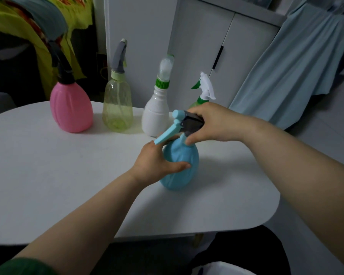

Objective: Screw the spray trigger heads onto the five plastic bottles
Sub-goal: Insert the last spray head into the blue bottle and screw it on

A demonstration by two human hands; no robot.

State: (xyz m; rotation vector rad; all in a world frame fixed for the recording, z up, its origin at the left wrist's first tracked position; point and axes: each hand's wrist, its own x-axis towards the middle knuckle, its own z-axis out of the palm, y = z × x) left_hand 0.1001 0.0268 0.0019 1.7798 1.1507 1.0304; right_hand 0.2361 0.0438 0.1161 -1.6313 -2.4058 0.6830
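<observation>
Left hand (157,161) wrapped around the belly of the blue bottle (182,169), thumb across the front and fingers curled behind, pinning it upright on the white table (48,165) near the front edge, presumably so the body cannot spin while the top gets turned. Right hand (213,124) clamped down over the blue-and-black trigger head (187,124), fingers closed on its dark housing and thumb tucked under by the neck; lever poking out to the left, tip just over the left hand's knuckles. Head sitting on the neck, though hidden by the thumb, so impossible to say how far the thread has run; looks like mid-twist. Behind, lined up along the far edge, out of the way and seemingly done: pink bottle (72,110) with a black-collared sprayer, clear yellowish bottle (117,108) with a grey sprayer, white bottle (156,116) with a green collar and a clear domed top, and a green bottle (195,104) mostly hidden behind the right hand, its white-and-green trigger (206,86) showing above. Count: five bottles, four standing at the back with tops on, one in hand. No loose heads on the table. Last one, by the look of it.
</observation>
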